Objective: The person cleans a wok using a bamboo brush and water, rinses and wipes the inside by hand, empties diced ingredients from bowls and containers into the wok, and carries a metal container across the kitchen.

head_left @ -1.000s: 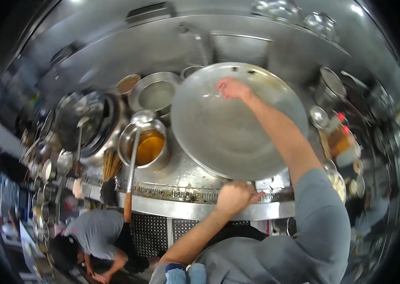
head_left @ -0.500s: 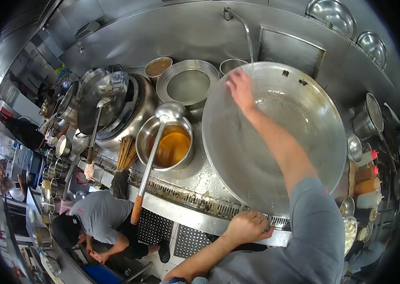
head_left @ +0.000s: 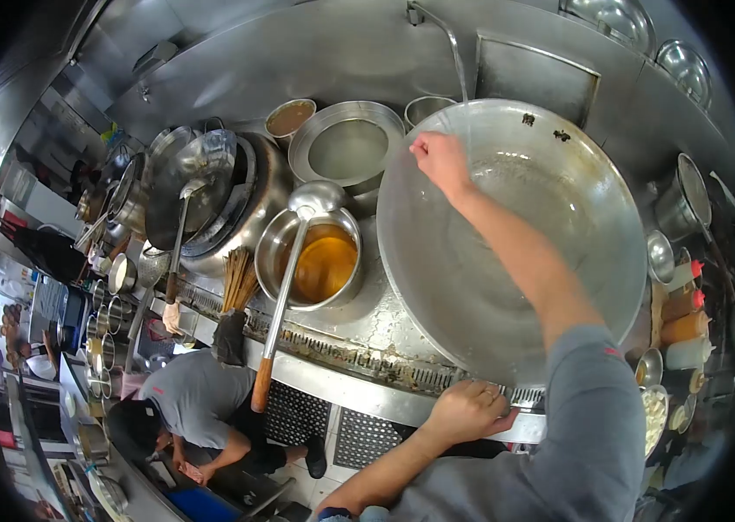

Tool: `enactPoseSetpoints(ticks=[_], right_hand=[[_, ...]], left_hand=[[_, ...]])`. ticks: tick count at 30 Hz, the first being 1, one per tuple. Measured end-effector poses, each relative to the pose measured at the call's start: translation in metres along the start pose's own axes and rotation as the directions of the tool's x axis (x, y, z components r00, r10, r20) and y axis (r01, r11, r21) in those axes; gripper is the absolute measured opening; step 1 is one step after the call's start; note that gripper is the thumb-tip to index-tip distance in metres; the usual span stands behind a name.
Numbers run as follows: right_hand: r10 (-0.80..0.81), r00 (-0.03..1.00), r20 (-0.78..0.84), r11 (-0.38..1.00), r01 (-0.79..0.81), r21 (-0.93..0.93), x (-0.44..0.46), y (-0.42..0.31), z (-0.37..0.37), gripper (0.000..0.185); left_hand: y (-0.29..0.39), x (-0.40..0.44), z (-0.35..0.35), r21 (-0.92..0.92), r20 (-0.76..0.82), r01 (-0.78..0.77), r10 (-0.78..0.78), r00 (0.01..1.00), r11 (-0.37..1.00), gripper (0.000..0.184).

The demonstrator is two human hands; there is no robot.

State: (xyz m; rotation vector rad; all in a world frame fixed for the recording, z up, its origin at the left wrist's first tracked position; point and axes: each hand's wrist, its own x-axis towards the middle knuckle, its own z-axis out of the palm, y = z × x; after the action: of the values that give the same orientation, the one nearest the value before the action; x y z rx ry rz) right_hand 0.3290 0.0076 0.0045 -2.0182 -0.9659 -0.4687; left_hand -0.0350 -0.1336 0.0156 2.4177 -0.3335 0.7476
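A very large, wide metal wok [head_left: 507, 322] fills the right of the cooktop, with a little clear liquid in its bottom. My right hand [head_left: 441, 163] is above its upper left side, fingers curled together and nothing visible in them. Behind that hand, a bent metal tap [head_left: 452, 43] reaches down to the wok's back rim. At the cooktop's front edge, below the wok, my left hand [head_left: 470, 411] is closed in a fist. What its fingers may grip is hidden.
Left of the wok stands a pot of amber liquid [head_left: 326, 264] with a long-handled ladle [head_left: 285, 296] across it. Further left are a bamboo brush [head_left: 239, 278] and a blackened wok [head_left: 185, 196]. Squeeze bottles [head_left: 685, 331] line the right. Another person [head_left: 198, 396] bends over at lower left.
My right hand has shifted slightly left, and its spread fingers have curled in. My left hand stays at the front edge. The camera view has moved a little.
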Motion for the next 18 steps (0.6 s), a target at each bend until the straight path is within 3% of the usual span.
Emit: enactPoseSetpoints(ticks=[3,5,7,8,11,14,17,18], right_hand=[[0.193,0.98,-0.054,0.981,-0.191,0.04,0.007,0.051,-0.006,0.011],[0.515,0.856,-0.047,0.847,-0.5,0.179,0.03,0.122,-0.004,0.015],[0.591,0.799,0.109,0.666,-0.56,0.494,0.048,0.127,-0.011,0.019],[0.612,0.766,0.198,0.528,-0.582,0.619,0.05,0.121,-0.02,0.022],[0.618,0.746,0.249,0.353,-0.545,0.76,0.053,0.083,-0.037,0.026],[0.391,0.651,0.651,0.226,-0.754,0.617,0.047,0.096,-0.036,0.021],[0.172,0.408,0.897,0.577,-0.779,0.244,0.004,0.102,-0.042,0.02],[0.289,0.409,0.865,0.784,-0.62,0.032,-0.021,0.095,-0.051,0.023]], left_hand=[[0.001,-0.002,0.003,-0.008,-0.011,-0.007,0.007,1.0,1.0,0.035],[0.0,-0.002,0.005,0.003,-0.033,-0.016,0.016,0.999,1.0,0.035],[-0.001,0.0,0.004,-0.005,-0.046,-0.011,0.01,0.999,1.0,0.036],[0.0,0.0,0.003,-0.014,-0.046,-0.006,0.005,0.999,1.0,0.036],[0.002,-0.004,0.002,-0.007,0.06,0.036,-0.035,0.998,0.999,0.03],[0.002,-0.006,0.003,0.015,0.077,0.029,-0.03,0.997,0.999,0.03],[0.003,-0.005,0.001,0.014,0.068,0.021,-0.022,0.997,1.0,0.03],[0.002,-0.005,0.0,0.014,0.071,0.017,-0.018,0.997,1.0,0.03]])
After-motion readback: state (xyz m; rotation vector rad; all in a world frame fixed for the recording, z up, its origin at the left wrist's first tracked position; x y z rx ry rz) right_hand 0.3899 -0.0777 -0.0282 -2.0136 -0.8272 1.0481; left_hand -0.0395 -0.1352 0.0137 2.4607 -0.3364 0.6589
